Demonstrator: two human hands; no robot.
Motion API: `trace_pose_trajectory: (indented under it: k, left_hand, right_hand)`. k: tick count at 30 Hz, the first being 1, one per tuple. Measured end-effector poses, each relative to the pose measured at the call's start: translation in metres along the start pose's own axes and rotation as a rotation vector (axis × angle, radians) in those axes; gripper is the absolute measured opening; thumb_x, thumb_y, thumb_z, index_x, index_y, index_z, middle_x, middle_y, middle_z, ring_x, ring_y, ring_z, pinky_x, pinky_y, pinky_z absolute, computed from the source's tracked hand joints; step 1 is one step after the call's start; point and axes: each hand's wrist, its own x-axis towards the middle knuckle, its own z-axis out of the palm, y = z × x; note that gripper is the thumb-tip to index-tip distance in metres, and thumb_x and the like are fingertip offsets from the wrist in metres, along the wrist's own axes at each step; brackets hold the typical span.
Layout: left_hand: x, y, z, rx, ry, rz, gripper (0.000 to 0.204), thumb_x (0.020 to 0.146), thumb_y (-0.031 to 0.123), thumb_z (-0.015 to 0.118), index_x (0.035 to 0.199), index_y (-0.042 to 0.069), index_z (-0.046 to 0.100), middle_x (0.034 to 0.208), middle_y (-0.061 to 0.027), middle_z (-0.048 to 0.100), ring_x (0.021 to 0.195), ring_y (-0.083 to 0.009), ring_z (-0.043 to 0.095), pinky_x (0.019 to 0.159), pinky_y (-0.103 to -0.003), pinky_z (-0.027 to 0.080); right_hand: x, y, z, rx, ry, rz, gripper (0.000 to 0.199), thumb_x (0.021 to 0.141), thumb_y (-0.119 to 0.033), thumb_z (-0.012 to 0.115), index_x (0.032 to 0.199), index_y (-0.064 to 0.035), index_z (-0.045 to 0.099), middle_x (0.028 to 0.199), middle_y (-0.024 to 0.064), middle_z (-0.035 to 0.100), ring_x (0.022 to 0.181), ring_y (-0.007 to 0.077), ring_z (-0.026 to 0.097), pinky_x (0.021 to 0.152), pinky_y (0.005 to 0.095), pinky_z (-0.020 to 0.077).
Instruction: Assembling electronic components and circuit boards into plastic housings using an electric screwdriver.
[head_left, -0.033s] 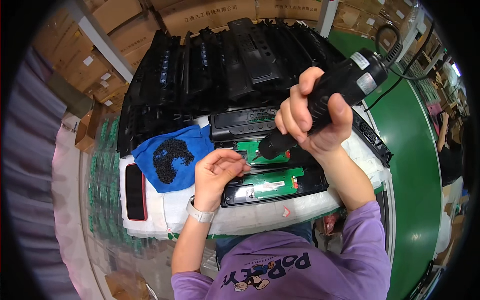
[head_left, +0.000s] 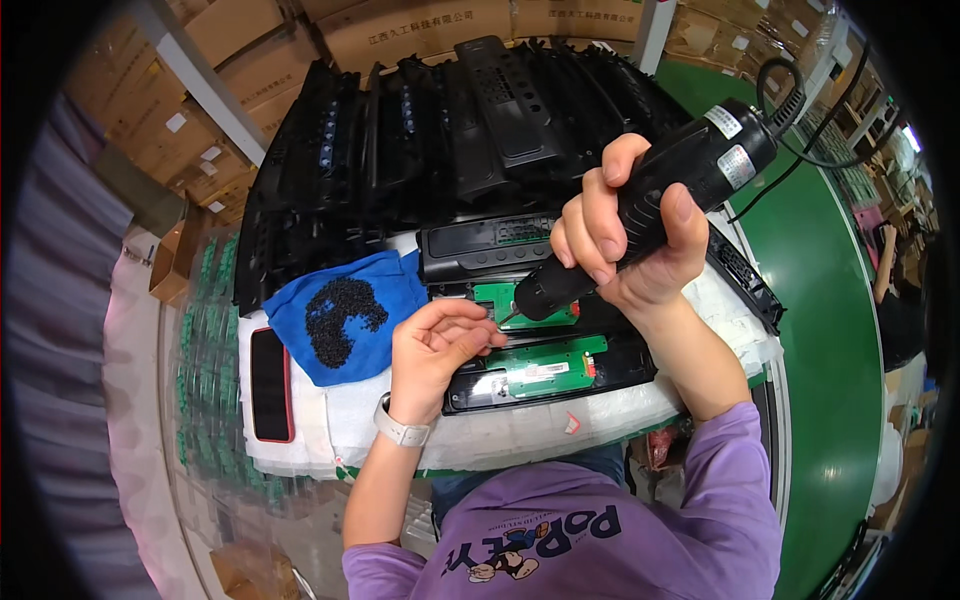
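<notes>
A black electric screwdriver [head_left: 655, 205] is gripped in my right hand [head_left: 645, 240], tilted so its tip points down and left. The tip meets a green circuit board [head_left: 550, 310] set in a black plastic panel. Close beside that tip, my left hand [head_left: 440, 345] has its fingers curled and pinched together; whatever they hold, if anything, is too small to make out. A second green circuit board [head_left: 560, 368] lies in a nearer black panel [head_left: 635, 365]. To the left, a blue cloth [head_left: 400, 285] carries a pile of small black screws [head_left: 340, 320].
Many black plastic panels [head_left: 500, 110] are stacked at the back of the white-covered table [head_left: 500, 430]. A phone [head_left: 270, 385] lies at the left edge. The screwdriver's cable [head_left: 800, 150] trails off to the upper right. Cardboard boxes [head_left: 400, 40] stand behind.
The screwdriver tip and my left fingertips have shifted very slightly. Both hands keep the same hold.
</notes>
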Motion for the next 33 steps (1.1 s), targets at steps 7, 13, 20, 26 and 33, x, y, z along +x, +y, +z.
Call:
trace_pose_trajectory:
  k: [7, 13, 20, 26, 33]
  left_hand:
    - [-0.002, 0.000, -0.001, 0.030, -0.076, -0.085, 0.013, 0.082, -0.004, 0.059, 0.094, -0.006, 0.059, 0.083, -0.0136, 0.065, 0.078, -0.0201, 0.066, 0.065, -0.024, 0.052]
    - [-0.002, -0.003, 0.002, 0.043, -0.068, -0.032, 0.013, 0.080, -0.004, 0.061, 0.092, -0.005, 0.057, 0.082, -0.0146, 0.065, 0.073, -0.0207, 0.066, 0.065, -0.024, 0.052]
    - [-0.002, 0.000, 0.002, -0.025, -0.086, -0.123, 0.017, 0.079, -0.006, 0.058, 0.096, -0.005, 0.056, 0.086, -0.0152, 0.064, 0.077, -0.0210, 0.066, 0.067, -0.025, 0.052]
    - [0.002, 0.032, -0.009, 0.561, 0.110, 0.208, 0.029, 0.071, 0.001, 0.066, 0.099, -0.002, 0.060, 0.093, -0.0088, 0.062, 0.082, -0.0166, 0.060, 0.065, -0.028, 0.049]
    - [0.005, 0.037, -0.094, 1.936, 0.543, 0.298, 0.032, 0.071, 0.021, 0.070, 0.096, 0.004, 0.063, 0.084, -0.0124, 0.059, 0.080, -0.0308, 0.057, 0.067, -0.038, 0.046]
  right_hand:
    - [-0.003, 0.005, 0.002, -0.018, 0.031, 0.010, 0.038, 0.086, -0.041, 0.049, 0.098, -0.0060, 0.042, 0.058, 0.0019, 0.046, 0.041, 0.0116, 0.044, 0.051, 0.0305, 0.0432]
    - [-0.005, 0.012, 0.007, 0.090, 0.049, 0.023, 0.030, 0.086, -0.032, 0.048, 0.097, -0.0048, 0.044, 0.055, 0.0052, 0.046, 0.040, 0.0144, 0.043, 0.048, 0.0305, 0.0393]
    - [-0.004, 0.010, 0.013, 0.090, 0.224, -0.012, 0.025, 0.088, -0.030, 0.044, 0.095, -0.0050, 0.045, 0.055, 0.0047, 0.046, 0.039, 0.0144, 0.042, 0.046, 0.0308, 0.0382]
    - [-0.004, -0.007, 0.001, -0.228, 0.188, 0.241, 0.032, 0.085, -0.032, 0.051, 0.094, -0.0029, 0.042, 0.053, 0.0030, 0.045, 0.039, 0.0118, 0.041, 0.044, 0.0278, 0.0369]
    - [-0.014, 0.004, 0.000, -0.428, 0.170, 0.296, 0.031, 0.074, -0.019, 0.061, 0.089, 0.0002, 0.043, 0.052, 0.0053, 0.045, 0.039, 0.0123, 0.042, 0.038, 0.0237, 0.0345]
